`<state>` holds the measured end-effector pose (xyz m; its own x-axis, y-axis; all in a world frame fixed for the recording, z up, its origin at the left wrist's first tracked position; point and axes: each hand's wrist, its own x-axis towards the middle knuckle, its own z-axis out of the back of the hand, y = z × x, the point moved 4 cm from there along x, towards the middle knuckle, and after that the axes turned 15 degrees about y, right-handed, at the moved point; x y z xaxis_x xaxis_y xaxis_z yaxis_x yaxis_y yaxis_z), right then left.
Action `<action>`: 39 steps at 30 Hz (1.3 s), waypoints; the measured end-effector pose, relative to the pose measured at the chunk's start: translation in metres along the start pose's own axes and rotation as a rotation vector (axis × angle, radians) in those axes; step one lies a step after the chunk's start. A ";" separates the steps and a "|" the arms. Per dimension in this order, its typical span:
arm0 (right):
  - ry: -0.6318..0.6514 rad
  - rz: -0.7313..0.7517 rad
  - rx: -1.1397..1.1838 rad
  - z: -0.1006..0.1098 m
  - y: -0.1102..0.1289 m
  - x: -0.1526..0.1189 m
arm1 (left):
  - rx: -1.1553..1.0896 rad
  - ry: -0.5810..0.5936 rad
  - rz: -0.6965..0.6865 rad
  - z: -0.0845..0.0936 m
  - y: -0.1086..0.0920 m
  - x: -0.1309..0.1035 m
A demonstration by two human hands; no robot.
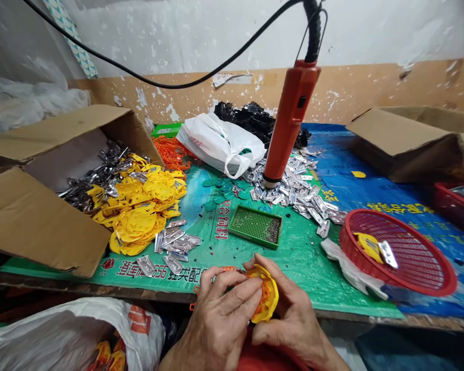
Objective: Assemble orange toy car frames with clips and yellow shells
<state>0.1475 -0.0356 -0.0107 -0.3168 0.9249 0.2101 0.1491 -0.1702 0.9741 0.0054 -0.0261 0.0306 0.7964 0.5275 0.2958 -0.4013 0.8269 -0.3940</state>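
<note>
At the table's front edge, my left hand [224,309] and my right hand [290,314] are closed around a yellow plastic piece [271,296] with an orange part set in it. The left fingers press on its inner side, and the right fingers and thumb hold its outer rim. Beyond my hands lies a green tray [239,237] with small dark screws. An orange-red electric screwdriver [288,121] hangs above the table. Yellow pieces [139,221] are heaped at the left, with silvery parts [178,242] beside them.
Open cardboard boxes stand at the left [34,216] and back right [402,134]. A red basket [444,275] holds a yellow piece and a silvery one. A white bag [220,141] and black parts [251,116] lie at the back. Another bag [81,324] is at the lower left.
</note>
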 end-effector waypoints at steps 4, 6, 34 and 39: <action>-0.018 0.008 -0.042 -0.001 -0.002 0.000 | 0.029 -0.005 -0.035 -0.004 0.001 0.001; -0.033 0.022 -0.085 -0.002 -0.002 -0.001 | 0.046 -0.033 -0.076 -0.004 0.001 0.002; 0.053 -0.240 0.086 0.009 0.013 0.028 | -1.075 0.135 0.354 0.016 0.024 0.004; 0.044 -0.344 0.360 0.006 0.004 0.032 | -1.718 0.125 0.588 -0.014 0.036 -0.002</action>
<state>0.1440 -0.0047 -0.0008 -0.4429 0.8902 -0.1068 0.3408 0.2774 0.8983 -0.0039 -0.0002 0.0034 0.7971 0.5606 -0.2243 0.1845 -0.5798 -0.7936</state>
